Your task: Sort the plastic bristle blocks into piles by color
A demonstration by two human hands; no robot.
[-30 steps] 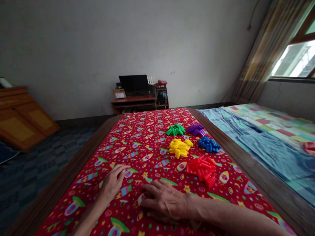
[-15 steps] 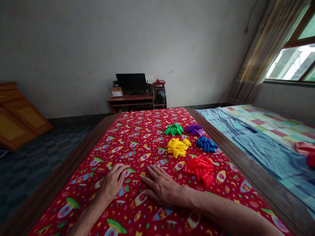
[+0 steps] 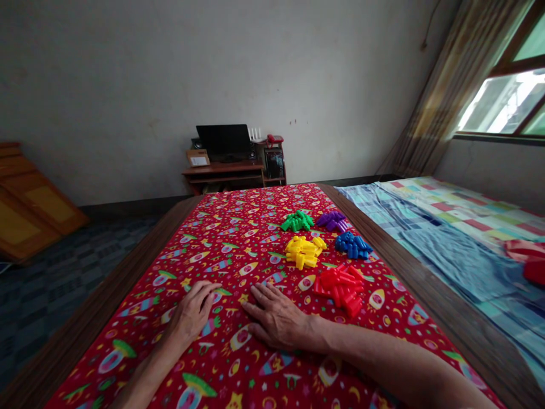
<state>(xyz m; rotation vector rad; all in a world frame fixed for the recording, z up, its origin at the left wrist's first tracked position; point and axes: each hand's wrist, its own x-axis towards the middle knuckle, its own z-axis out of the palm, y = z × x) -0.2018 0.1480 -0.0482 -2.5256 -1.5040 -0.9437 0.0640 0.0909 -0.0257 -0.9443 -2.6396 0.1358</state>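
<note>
My left hand (image 3: 195, 309) rests on the red patterned cloth (image 3: 230, 363), fingers stretched forward and holding nothing. To its right my right hand (image 3: 275, 315) lies flat, palm down, with fingers apart. Beyond and to the right of it is a heap of red plastic pieces (image 3: 339, 287). Further back are piles of yellow pieces (image 3: 303, 251), blue pieces (image 3: 353, 245), green pieces (image 3: 297, 220) and purple pieces (image 3: 332, 221). The pieces look like short tubes, sorted by colour. Neither hand touches a pile.
The cloth covers a table with a dark wooden edge (image 3: 395, 258). A bed (image 3: 464, 227) stands along the right side. At the far wall a desk (image 3: 225, 168) holds a monitor (image 3: 224, 142) and a red telephone (image 3: 275, 138). A wooden cabinet (image 3: 38, 199) is at the left.
Both hands and the piles keep their places on the cloth. Only the camera view has shifted slightly.
</note>
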